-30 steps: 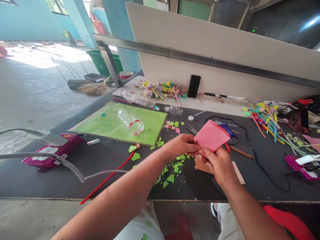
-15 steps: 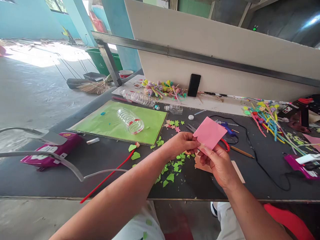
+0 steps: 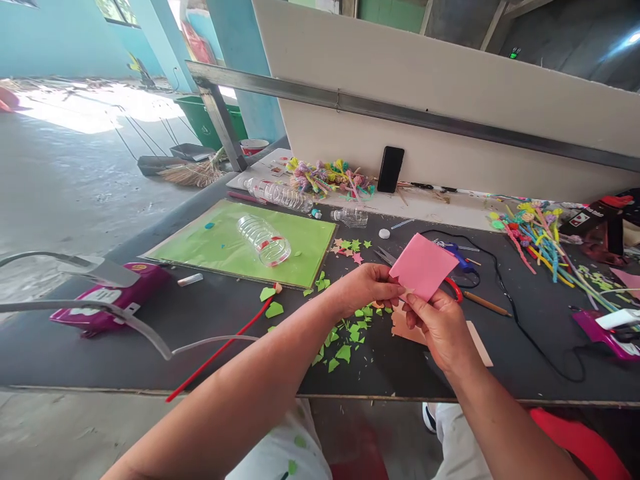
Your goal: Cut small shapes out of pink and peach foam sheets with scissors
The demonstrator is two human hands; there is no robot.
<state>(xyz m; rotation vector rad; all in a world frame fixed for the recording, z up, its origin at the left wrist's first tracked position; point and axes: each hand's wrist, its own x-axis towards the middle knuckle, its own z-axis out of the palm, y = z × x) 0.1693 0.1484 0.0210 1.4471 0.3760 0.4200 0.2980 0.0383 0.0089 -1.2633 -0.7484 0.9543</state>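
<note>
Both my hands hold a folded pink paper (image 3: 423, 265) a little above the black table (image 3: 150, 340). My left hand (image 3: 364, 288) pinches its lower left corner. My right hand (image 3: 438, 325) grips its bottom edge from below, fingers closed. Under my right hand lies a tan paper sheet (image 3: 475, 337). Green paper scraps (image 3: 345, 337) are scattered on the table below my left hand. Scissors (image 3: 386, 255) with a red handle lie just behind the pink paper, partly hidden by it.
A green sheet (image 3: 220, 250) carries a cut clear bottle (image 3: 264, 240). A red pipe cleaner (image 3: 220, 353), pencil (image 3: 484, 305), black cord (image 3: 520, 320), phone (image 3: 390, 169), coloured craft sticks (image 3: 537, 237) and two magenta tools (image 3: 105, 303) (image 3: 605, 327) lie around. A white board stands behind.
The pink paper has been turned slightly in my fingers and flattened; both hands stay at the same spot above the table.
</note>
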